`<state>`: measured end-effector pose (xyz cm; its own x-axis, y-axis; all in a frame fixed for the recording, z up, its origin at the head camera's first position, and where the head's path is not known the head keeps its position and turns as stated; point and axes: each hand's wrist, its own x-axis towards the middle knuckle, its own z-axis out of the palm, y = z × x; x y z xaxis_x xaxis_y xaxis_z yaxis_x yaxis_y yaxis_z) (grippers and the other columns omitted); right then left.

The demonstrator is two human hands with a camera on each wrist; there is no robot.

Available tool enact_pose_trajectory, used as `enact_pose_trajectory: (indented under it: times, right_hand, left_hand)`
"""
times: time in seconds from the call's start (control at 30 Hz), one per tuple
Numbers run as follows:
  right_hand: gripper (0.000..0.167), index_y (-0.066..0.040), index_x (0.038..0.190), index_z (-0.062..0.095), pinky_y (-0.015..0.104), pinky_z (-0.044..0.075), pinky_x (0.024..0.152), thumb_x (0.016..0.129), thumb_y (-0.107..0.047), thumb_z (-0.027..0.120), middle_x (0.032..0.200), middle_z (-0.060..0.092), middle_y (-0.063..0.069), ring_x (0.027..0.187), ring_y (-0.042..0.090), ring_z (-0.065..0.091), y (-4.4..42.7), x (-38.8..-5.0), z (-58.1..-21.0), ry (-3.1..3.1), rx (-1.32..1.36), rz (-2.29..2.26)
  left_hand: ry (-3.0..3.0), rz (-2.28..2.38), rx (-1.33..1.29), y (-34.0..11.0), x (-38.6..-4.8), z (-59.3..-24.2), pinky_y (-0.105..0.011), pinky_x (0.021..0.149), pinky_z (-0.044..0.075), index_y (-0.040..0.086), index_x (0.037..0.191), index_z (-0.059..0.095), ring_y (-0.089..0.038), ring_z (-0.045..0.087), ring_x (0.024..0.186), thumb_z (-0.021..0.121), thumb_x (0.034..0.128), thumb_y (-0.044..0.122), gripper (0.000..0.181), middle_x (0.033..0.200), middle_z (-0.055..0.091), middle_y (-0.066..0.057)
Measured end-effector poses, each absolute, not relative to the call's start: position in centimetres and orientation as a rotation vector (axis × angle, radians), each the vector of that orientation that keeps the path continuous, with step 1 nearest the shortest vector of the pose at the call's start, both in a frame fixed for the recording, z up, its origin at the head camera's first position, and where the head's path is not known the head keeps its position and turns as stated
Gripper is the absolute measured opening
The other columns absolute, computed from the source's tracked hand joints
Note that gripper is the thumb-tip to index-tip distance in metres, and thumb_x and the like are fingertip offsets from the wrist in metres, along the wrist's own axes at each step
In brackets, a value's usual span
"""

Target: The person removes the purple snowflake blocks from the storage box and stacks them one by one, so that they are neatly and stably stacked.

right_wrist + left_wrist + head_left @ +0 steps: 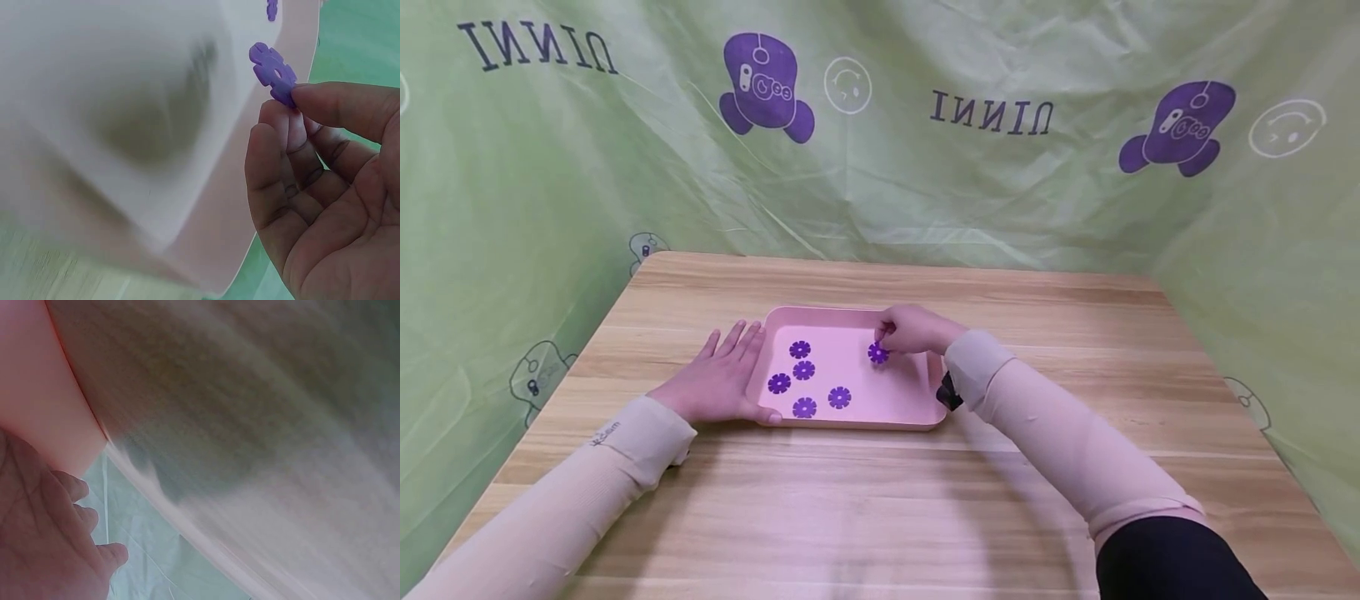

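Observation:
A pink tray (880, 424) lies on the table with several purple snowflake-shaped discs in its left half, such as this purple disc (839, 397). My right hand (917, 330) pinches one purple snowflake disc (273, 72) between thumb and fingertips, over the right part of the tray. In the right wrist view the disc stands tilted, its centre hole showing. My left hand (722, 382) rests against the tray's left side with fingers straight and spread, the thumb along the near left corner. Only part of the left palm and several fingertips (112, 555) show in the left wrist view.
The wood-grain table (850, 508) extends around the tray on all sides. A green curtain (880, 192) with purple prints hangs behind the table and along both sides. A dark wrist device (950, 392) sits under the right cuff, beside the tray's right edge.

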<state>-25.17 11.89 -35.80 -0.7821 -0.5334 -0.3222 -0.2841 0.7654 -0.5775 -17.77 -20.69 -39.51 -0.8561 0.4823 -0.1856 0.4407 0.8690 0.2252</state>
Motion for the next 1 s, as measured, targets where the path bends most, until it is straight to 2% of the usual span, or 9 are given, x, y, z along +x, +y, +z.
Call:
enact_pose_trajectory:
  times: [0.3, 0.7, 1.0]
  right_hand:
    - [0.008, -0.001, 0.104, 0.067, 0.031, 0.057, 0.072, 0.098, 0.0, 0.062, 0.094, 0.068, 0.009, 0.087, 0.024, 0.065, 14.2, -25.2, -35.5, 2.465, -0.519, -0.785]
    - [0.009, 0.002, 0.105, 0.066, 0.036, 0.059, 0.082, 0.099, -0.001, 0.06, 0.1, 0.07, 0.011, 0.095, 0.023, 0.065, 17.1, -25.4, -35.2, 2.436, -0.407, -0.965]
    - [0.011, 0.005, 0.108, 0.063, 0.038, 0.057, 0.084, 0.1, -0.001, 0.059, 0.101, 0.069, 0.012, 0.093, 0.022, 0.065, 19.7, -25.6, -35.6, 2.389, -0.354, -1.105]
  left_hand:
    - [2.814, 0.252, 0.714, -20.8, -17.8, -39.8, -0.064, 0.122, -0.003, -0.014, 0.159, 0.006, -0.048, -0.002, 0.154, 0.065, 0.074, 0.086, 0.144, 0.168, 0.005, -0.031]
    - [2.808, 0.249, 0.717, -20.7, -17.8, -39.5, -0.064, 0.122, -0.003, -0.014, 0.159, 0.006, -0.049, -0.001, 0.154, 0.065, 0.0742, 0.086, 0.143, 0.168, 0.005, -0.031]
    - [2.807, 0.25, 0.718, -20.7, -17.8, -39.5, -0.064, 0.122, -0.002, -0.014, 0.159, 0.007, -0.049, -0.001, 0.154, 0.065, 0.074, 0.086, 0.143, 0.167, 0.005, -0.031]
